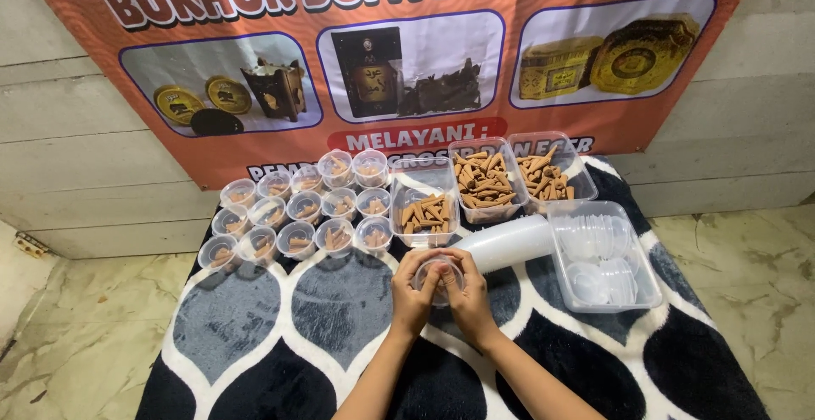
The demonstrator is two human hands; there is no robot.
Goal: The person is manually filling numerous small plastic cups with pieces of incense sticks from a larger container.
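Cupping a small clear round cup (438, 277), both hands.

Small cups (297, 212) left; cone trays (484, 180) behind hands; lid bin (604, 259) right.

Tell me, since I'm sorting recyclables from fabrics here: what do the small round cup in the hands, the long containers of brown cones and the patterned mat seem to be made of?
The small round cup, held between left hand and right hand, looks like thin clear plastic: see-through, glossy. The long containers likewise: transparent walls show the brown cones inside. The patterned mat seems soft woven or plush fabric, matte, without shine.
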